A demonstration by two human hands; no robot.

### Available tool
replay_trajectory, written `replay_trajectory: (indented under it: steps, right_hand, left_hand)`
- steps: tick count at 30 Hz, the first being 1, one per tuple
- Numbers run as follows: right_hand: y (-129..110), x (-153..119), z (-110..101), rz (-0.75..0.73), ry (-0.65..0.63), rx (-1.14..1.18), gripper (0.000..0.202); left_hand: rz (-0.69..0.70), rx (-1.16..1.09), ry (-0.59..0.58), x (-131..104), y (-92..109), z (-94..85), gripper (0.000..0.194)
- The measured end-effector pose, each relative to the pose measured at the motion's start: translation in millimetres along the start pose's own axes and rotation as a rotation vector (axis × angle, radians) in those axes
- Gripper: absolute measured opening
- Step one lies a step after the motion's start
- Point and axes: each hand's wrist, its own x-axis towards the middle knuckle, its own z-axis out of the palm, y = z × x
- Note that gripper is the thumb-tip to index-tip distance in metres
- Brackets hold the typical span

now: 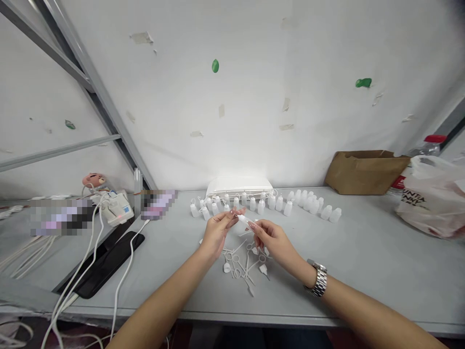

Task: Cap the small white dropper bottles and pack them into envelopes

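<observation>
My right hand (271,238) grips a small white plastic dropper bottle (244,220) by its body, tilted with its tip toward the left. The fingers of my left hand (217,231) are pinched at the bottle's tip end; the exact contact is partly hidden. Below my hands lies a loose pile of white caps with ring straps (238,266) on the grey table (174,283). Behind them stand several capped dropper bottles (253,204) in rough rows. Farther right is a group of several bottles without visible cap straps (326,212).
A white curved box (240,184) stands against the wall. To the right are a brown paper bag (366,173) and a white plastic bag (432,198). On the left lie a black phone-like slab (111,264), white cables (123,281) and a power strip (116,209).
</observation>
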Motion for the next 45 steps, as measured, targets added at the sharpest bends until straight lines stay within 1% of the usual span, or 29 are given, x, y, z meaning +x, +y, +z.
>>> replay_trajectory:
  steps: [7,15,18,21,23,24,26,28,31,33,34,37,40,42,45]
  right_hand:
    - [1.4,-1.5,2.5,0.007,-0.005,-0.039,0.044]
    - [1.5,-2.6,2.6,0.017,-0.023,-0.030,0.044]
    - [2.1,0.7,2.5,-0.010,-0.056,0.002,0.040]
    - [4.0,3.8,2.5,-0.026,-0.124,0.035,0.037]
    - [5.7,4.7,2.1,-0.049,-0.158,-0.011,0.035]
    - [6.3,4.9,1.5,-0.084,-0.151,-0.062,0.034]
    - [6.3,5.3,-1.2,-0.177,-0.090,-0.204,0.030]
    - [4.3,6.9,-7.1,-0.245,0.013,-0.372,0.027]
    - [0.5,13.1,-22.1,-0.217,0.193,-0.587,0.023]
    - [1.6,19.8,-34.0,-0.162,0.284,-0.653,0.021]
    - [4.0,23.7,-39.5,-0.130,0.308,-0.671,0.021]
    - [17.5,35.4,-50.8,-0.023,0.339,-0.729,0.018]
    - [32.6,44.8,-53.9,0.079,0.324,-0.782,0.015]
    - [38.9,49.2,-53.6,0.119,0.310,-0.805,0.015]
    - [41.6,53.1,-53.1,0.143,0.305,-0.831,0.017]
  left_hand:
    - [0.045,0.056,0.036,-2.5,-4.6,0.8,0.021]
    - [0.053,0.100,0.025,-2.9,-7.3,-0.2,0.021]
    - [0.055,0.081,0.006,-2.2,-4.6,0.8,0.023]
    - [0.061,0.067,-0.011,-2.6,-0.6,2.4,0.025]
    - [0.063,0.091,-0.038,-3.7,2.3,3.1,0.025]
    - [0.066,0.109,-0.054,-4.3,3.8,3.2,0.025]
    - [0.072,0.151,-0.075,-4.9,6.3,2.6,0.027]
    - [0.087,0.189,-0.058,-4.3,7.6,1.0,0.031]
    - [0.103,0.254,0.003,-0.9,6.8,-2.8,0.039]
    - [0.090,0.290,0.036,1.3,5.2,-4.9,0.039]
    - [0.078,0.303,0.044,1.9,4.5,-5.4,0.038]
    - [0.041,0.330,0.046,1.4,3.8,-4.6,0.034]
    - [0.018,0.352,0.042,-0.7,5.1,-2.4,0.032]
    - [0.014,0.361,0.042,-1.5,6.3,-1.6,0.032]
    - [0.012,0.370,0.044,-1.9,7.6,-1.5,0.033]
